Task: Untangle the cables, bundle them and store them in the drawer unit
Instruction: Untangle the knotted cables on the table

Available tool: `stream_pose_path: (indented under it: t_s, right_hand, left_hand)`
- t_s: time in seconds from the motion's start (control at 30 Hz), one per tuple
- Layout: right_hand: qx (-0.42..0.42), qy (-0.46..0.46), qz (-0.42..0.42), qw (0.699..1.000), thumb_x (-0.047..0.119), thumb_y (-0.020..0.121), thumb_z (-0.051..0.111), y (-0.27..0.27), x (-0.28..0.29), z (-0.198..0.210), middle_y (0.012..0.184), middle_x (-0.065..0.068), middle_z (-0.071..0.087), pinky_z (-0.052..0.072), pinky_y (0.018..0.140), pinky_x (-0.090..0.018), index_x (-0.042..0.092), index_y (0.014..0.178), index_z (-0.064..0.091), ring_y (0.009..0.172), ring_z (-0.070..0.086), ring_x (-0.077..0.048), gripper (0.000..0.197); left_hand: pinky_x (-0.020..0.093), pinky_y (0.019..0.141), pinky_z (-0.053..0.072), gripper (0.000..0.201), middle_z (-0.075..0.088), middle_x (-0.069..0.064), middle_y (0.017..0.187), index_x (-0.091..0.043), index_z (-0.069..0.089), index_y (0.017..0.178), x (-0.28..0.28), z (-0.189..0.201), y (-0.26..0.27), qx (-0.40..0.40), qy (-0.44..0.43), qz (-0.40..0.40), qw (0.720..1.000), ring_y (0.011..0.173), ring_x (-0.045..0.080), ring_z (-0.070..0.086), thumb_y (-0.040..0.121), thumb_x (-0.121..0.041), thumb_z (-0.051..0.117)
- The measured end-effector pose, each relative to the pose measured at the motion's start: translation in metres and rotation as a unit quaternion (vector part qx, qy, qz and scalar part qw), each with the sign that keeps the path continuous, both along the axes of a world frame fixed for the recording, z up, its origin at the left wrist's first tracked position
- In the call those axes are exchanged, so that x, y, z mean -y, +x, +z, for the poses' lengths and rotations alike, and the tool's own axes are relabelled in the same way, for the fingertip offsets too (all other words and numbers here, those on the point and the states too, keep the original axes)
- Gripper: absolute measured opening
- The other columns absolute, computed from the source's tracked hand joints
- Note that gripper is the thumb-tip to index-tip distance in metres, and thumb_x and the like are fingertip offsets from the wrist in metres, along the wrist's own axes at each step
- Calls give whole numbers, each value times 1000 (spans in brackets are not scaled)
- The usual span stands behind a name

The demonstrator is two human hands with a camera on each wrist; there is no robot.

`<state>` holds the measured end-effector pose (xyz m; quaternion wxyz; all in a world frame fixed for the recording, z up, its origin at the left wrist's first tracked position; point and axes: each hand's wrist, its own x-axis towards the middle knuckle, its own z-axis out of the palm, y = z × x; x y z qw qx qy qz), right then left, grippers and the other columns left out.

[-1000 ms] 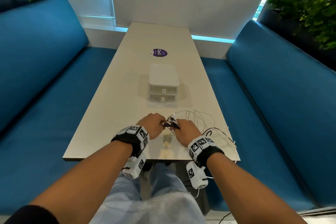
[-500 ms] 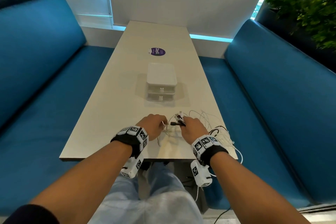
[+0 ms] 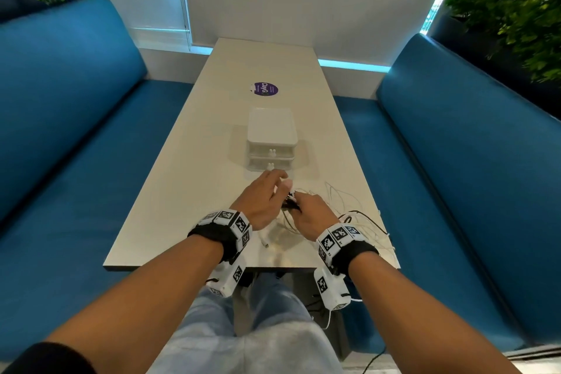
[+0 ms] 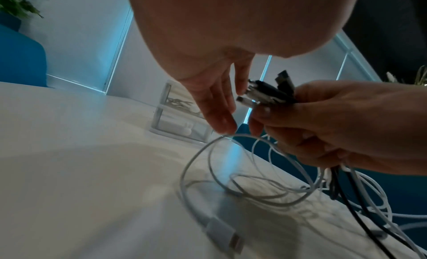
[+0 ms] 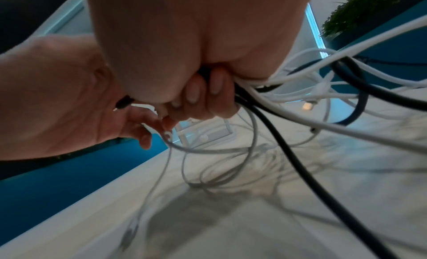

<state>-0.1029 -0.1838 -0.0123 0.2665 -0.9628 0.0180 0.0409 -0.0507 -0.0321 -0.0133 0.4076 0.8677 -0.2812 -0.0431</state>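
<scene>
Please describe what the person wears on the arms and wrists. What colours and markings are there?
Each forearm is bare. Each wrist carries a black band topped by white blocks printed with black-and-white square codes. Under each wrist hangs a white camera box with the same codes; a thin white wire leaves the right one. A dark sleeve edge shows at the left arm.

cables: white and black, tangled, loops on table, plug ends bunched | drawer unit: white, two drawers shut, mid-table
</scene>
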Motion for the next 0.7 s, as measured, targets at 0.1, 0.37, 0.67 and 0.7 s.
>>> stream_pose_path:
  t_s: [0.1, 0.37, 0.67, 0.7]
  right_hand:
    - [-24, 15, 6, 1000, 17, 99, 45, 3, -9, 9, 93, -16, 68, 49, 69, -35, 5, 99, 63, 79, 62, -31, 21]
    - [-38, 56, 48, 997, 31, 92, 53, 1, -19, 17, 72, -3, 63, 41, 54, -31, 12, 81, 59, 64, 57, -18, 23]
    - [-29, -13, 80, 996, 34, 102, 38, 5, -14, 12, 88, -8, 67, 50, 75, -44, 13, 95, 57, 80, 61, -28, 29]
    - [-36, -20, 83, 996, 32, 103, 37, 6, -16, 13, 91, -8, 67, 51, 77, -43, 13, 95, 56, 82, 61, -29, 28]
  left_hand:
    - [34, 80, 47, 44, 60, -4, 103, -25, 50, 114, 6, 1, -3, 14, 48, -23, 998, 89, 15, 58, 99, -60, 27]
    - [36, 59, 43, 34, 56, 3, 72, -16, 43, 77, 6, 1, 6, 29, 83, 77, 993, 62, 22, 51, 103, -37, 36]
    - [35, 58, 41, 33, 60, 10, 75, -10, 45, 75, -2, 2, 14, -18, 73, 146, 986, 64, 27, 52, 100, -29, 37]
    - [36, 60, 43, 32, 61, 10, 76, -10, 46, 76, -1, 0, 12, -25, 76, 147, 986, 66, 28, 53, 99, -30, 36]
